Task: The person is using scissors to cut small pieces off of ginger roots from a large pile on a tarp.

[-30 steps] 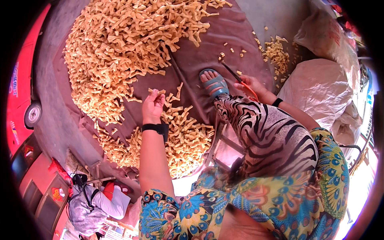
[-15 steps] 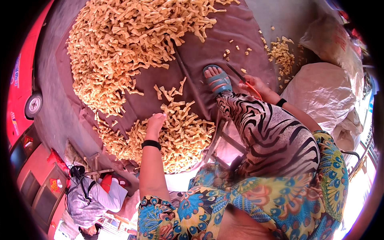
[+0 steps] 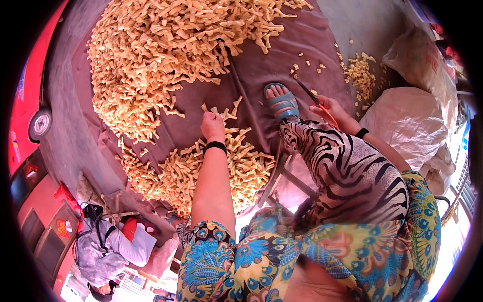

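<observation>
My left hand (image 3: 213, 127) reaches to the top of the smaller heap of dried yellow sticks (image 3: 236, 176). Its fingers are closed around one of these sticks, whose pale end shows at the fingertips. In my right hand (image 3: 333, 111), beside my right knee, are scissors (image 3: 304, 89) with long dark blades and orange-red handles. The blades point away, up and to the left, past my sandalled foot (image 3: 282, 102). A far larger heap of the same sticks (image 3: 151, 55) lies beyond my left hand. Both heaps rest on a brown-red sheet (image 3: 201, 103).
Short cut bits (image 3: 360, 73) lie in a small pile at the far right. Big pale sacks (image 3: 405, 123) stand right of my leg. A wooden stool frame (image 3: 289, 176) is near my knee. Another person (image 3: 108, 244) sits at lower left; a red vehicle (image 3: 30, 105) is at far left.
My left hand has moved away from me and slightly right, off the small heap's middle to its far edge, and its fingers have closed on a stick. My right hand still holds the scissors.
</observation>
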`<state>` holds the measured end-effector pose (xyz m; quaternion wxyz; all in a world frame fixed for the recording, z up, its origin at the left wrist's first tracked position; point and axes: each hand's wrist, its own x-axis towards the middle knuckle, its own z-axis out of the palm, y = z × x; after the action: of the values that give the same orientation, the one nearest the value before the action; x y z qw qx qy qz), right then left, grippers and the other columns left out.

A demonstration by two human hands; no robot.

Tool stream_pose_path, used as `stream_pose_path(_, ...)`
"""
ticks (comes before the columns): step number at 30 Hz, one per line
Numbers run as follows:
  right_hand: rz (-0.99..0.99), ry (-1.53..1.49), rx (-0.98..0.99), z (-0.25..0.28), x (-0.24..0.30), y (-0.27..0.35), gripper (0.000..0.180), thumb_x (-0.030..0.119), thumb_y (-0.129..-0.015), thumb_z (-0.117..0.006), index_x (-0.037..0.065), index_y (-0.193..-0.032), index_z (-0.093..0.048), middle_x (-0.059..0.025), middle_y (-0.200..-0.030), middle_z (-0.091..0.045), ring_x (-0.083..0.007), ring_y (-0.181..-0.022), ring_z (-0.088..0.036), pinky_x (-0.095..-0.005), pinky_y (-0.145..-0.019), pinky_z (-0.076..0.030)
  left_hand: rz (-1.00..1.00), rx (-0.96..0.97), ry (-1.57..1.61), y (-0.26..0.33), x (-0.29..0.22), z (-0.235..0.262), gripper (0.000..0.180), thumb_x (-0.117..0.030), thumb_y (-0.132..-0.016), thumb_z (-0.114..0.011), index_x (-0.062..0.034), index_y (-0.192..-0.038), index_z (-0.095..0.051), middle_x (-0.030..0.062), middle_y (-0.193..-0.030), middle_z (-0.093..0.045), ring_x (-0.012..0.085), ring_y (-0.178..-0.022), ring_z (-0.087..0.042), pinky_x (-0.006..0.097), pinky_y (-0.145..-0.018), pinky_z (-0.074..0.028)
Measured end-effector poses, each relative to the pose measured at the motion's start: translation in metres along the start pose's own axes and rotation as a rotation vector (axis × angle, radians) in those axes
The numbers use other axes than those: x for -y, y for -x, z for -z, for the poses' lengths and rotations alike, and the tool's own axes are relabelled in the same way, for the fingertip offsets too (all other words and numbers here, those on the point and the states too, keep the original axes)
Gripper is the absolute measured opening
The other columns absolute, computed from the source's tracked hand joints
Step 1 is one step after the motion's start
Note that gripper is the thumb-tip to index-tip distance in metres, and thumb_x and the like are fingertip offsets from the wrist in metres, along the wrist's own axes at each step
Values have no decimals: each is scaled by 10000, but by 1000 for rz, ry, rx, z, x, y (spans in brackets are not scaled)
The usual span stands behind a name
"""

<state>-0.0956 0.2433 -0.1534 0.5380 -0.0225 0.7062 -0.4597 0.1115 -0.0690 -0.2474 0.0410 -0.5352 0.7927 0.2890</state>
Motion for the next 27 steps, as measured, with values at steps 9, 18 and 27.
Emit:
stream_pose_path(9, 3, -23, 4, 6, -21, -9, 255, 307, -834, -645, 79, -874, -540, 57, -664, -448, -39, -564, -394, -202, -450, -308, 287, 501, 694, 19, 26, 35, 149, -68, -845, -572, -25, -987, -571, 2, -760, -591, 62, -603, -539, 207, -542, -463)
stream_pose_path(18, 14, -38, 10, 5, -27, -14, 301, 343, -801, -674, 81, -879, -546, 45, -673, -456, -43, -560, -411, -199, -442, -325, 378, 730, 1088, 12, 34, 58, 113, -69, -873, -532, -46, -984, -535, 57, -850, -627, 75, -614, -551, 203, -565, -471)
stream_pose_path(27, -134, -508, 54, 9, 7, 10, 371, 262, -808, -673, 27, -1067, -549, -23, -868, -595, -78, -764, -581, -200, -622, -498, 270, 446, 724, -12, 0, 34, 96, -131, -824, -606, -109, -916, -614, -33, -762, -580, 53, -605, -494, 216, -493, -379)
